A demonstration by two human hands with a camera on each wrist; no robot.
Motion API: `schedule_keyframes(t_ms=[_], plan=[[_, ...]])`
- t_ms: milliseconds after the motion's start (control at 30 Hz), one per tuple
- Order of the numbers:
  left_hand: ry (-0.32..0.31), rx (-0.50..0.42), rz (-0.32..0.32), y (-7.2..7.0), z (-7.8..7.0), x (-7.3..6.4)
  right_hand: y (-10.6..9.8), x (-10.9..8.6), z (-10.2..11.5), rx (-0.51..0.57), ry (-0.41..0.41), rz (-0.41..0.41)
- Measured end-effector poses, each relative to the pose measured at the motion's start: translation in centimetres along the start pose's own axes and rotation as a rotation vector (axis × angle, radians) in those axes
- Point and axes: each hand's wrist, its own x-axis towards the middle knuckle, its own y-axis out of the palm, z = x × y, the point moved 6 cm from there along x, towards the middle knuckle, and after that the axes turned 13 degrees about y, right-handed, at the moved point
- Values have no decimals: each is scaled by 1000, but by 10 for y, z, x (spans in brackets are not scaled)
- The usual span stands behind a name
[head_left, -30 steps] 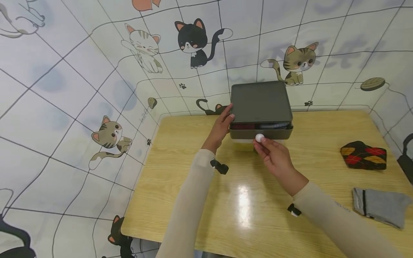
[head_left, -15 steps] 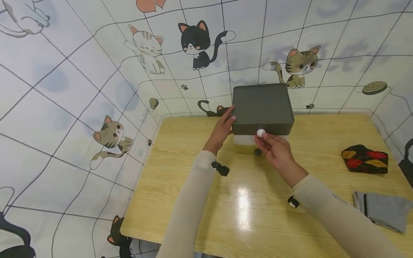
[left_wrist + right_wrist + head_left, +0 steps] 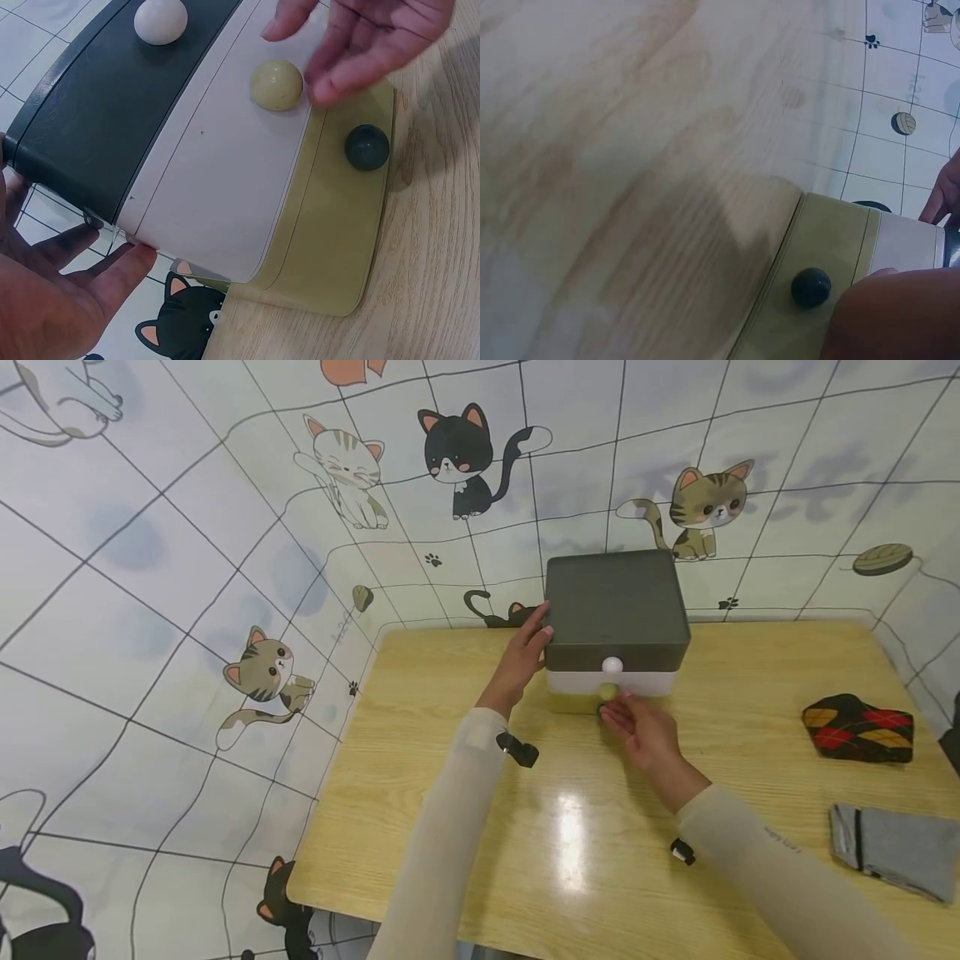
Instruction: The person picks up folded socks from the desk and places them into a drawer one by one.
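A small three-drawer box (image 3: 617, 602) stands against the wall, all its drawers closed. The dark grey top drawer carries a white knob (image 3: 160, 21). On the white middle drawer (image 3: 210, 172) is a yellow-green knob (image 3: 276, 85); on the olive bottom drawer (image 3: 322, 225) a dark knob (image 3: 367, 147). My left hand (image 3: 519, 662) rests against the box's left side, fingers extended. My right hand (image 3: 647, 737) is beside the yellow-green knob, thumb and fingers apart and not closed round it. In the right wrist view that hand partly covers the drawer fronts.
A dark patterned folded cloth item (image 3: 858, 728) and a grey folded cloth item (image 3: 896, 852) lie on the wooden table (image 3: 420, 793) to the right. Cat-printed wall covering (image 3: 450, 543) rises directly behind the box.
The top drawer, slightly out with cloth showing inside a second ago, has been pushed in. My right hand has left the white knob and moved down to the yellow-green one.
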Motion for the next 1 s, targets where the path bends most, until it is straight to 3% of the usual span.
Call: schedule_keyframes(t_ms=[133,333,433,567,700,1000], plan=[[-3,-11,1,0,-2,-1,3,6,-9,88,75,63],[-4,-11,8,0,-1,-1,8,13,-15,243,116,124],[18,-13,-11,-1,11,3,8,16,-16,259,116,121],[47,-3,-53,-3,28,9,4,18,-16,234,110,116],[40,-13,-54,-5,29,10,-1,13,-17,160,87,130],[-12,-45,-17,-1,11,4,-11,-15,-30,0,71,199]])
